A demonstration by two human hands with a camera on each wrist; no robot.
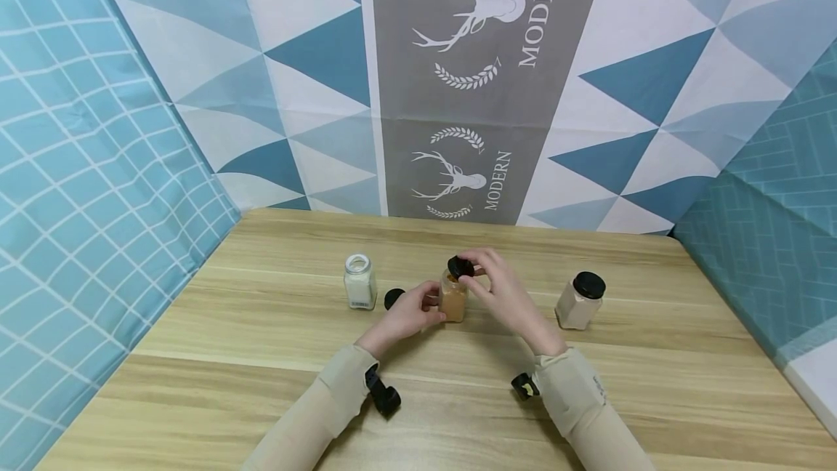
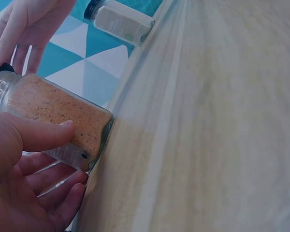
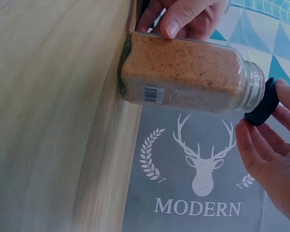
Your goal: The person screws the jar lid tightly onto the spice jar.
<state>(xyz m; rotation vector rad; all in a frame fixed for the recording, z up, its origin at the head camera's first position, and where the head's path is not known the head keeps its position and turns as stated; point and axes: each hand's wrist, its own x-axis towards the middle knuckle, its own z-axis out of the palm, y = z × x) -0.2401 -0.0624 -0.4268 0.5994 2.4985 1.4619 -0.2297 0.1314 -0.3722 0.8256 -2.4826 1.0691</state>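
A square glass jar of orange-brown seasoning (image 1: 453,302) stands upright on the wooden table. My left hand (image 1: 413,310) steadies it from the left, thumb on the near face and fingers around the other side (image 2: 43,145). At its mouth my right hand (image 1: 505,295) pinches a black lid (image 3: 265,102) between thumb and fingers. The lid sits tilted at the rim, and the glass screw threads (image 3: 253,86) show bare beneath it. Behind my left hand, a second black lid (image 1: 394,298) lies on the table, partly hidden.
An uncapped jar of white powder (image 1: 360,283) stands on the left. To the right is a jar of pale powder (image 1: 578,304) with its black lid on. Patterned cloth (image 1: 451,93) hangs behind the table (image 1: 196,376). Black straps with small devices (image 1: 386,400) are on both wrists.
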